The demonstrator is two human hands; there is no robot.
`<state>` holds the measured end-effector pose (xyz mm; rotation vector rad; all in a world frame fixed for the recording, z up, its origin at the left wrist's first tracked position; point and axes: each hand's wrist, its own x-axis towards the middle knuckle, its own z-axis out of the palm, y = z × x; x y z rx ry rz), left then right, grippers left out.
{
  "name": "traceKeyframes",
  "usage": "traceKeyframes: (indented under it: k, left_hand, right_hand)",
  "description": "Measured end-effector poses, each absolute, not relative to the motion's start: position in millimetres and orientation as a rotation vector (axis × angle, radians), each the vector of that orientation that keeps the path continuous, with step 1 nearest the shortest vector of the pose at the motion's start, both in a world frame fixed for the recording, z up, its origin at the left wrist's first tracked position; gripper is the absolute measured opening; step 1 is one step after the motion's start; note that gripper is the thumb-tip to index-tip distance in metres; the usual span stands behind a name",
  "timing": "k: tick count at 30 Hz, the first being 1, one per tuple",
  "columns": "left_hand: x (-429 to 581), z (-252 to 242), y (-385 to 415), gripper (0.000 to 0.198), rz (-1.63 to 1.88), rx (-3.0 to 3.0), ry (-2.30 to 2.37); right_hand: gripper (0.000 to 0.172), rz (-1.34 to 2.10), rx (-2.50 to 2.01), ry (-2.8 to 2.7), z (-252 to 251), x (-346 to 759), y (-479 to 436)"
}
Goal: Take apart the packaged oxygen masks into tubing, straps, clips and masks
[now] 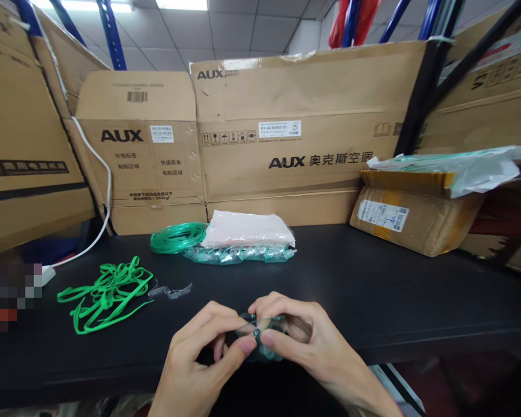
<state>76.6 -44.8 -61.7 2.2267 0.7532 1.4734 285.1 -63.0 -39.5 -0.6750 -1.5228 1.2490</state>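
Between my hands, close to the table's front edge, is a small translucent green plastic mask (271, 352), largely covered by my fingers. My left hand (202, 341) grips its left side, with thumb and fingers closed near a small round dark fitting. The right hand (306, 330) is wrapped round the right side, its thumb pressed by the same fitting. Left of my hands lie a loose heap of bright green elastic straps (108, 292) and several thin clear plastic strips (171, 291).
Behind stand a coil of green tubing (178, 237) and a stack of white sheets (249, 229) over clear-green bagged pieces (243, 253). An open cardboard box (421, 223) with plastic packs is at right. Large cartons (304, 139) wall the back of the black table (347, 284). A white cable (106, 191) hangs left.
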Motion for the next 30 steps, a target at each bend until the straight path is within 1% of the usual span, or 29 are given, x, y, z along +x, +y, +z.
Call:
traceKeyframes:
  k: [4, 5, 9, 12, 13, 17, 21, 25, 30]
  left_hand:
    - [79.1, -62.8, -46.4, 0.023, 1.466, 2.214, 0.734]
    - [79.4, -63.4, -46.4, 0.024, 1.45, 2.19, 0.726]
    - [78.3, -63.9, -45.6, 0.013, 1.436, 2.148, 0.681]
    - [76.5, -61.8, -45.9, 0.008, 1.459, 2.233, 0.652]
    - [76.0, -60.7, -46.3, 0.009, 1.454, 2.277, 0.657]
    - [76.4, -55.1, -46.2, 0.012, 1.451, 2.43, 0.669]
    - [79.2, -50.4, -41.3, 0.012, 1.577, 2.437, 0.605]
    - [81.2, -51.9, -37.5, 0.009, 1.526, 2.407, 0.591]
    - [80.8, -56.8, -39.1, 0.01, 1.437, 2.402, 0.631]
  right_hand:
    - [0.003, 1.338, -0.57, -1.481, -35.4, 284.3, -64.5]
    - [0.002, 1.356, -0.547, -1.466, -34.6, 284.6, -64.6]
    - [0.002, 1.383, -0.523, -1.475, -33.2, 287.5, -64.7]
    - [0.016, 1.404, -0.542, -1.528, -32.8, 288.3, -64.9]
    - [0.018, 1.39, -0.565, -1.543, -32.4, 287.9, -64.9]
    - [0.012, 1.264, -0.64, -1.591, -28.5, 285.2, -63.8]
    - [0.011, 1.274, -0.55, -1.602, -23.1, 284.6, -61.8]
    - [0.007, 1.242, -0.52, -1.625, -23.2, 285.1, -60.6]
    - [0.014, 1.067, -0.616, -1.687, -28.8, 285.2, -61.8]
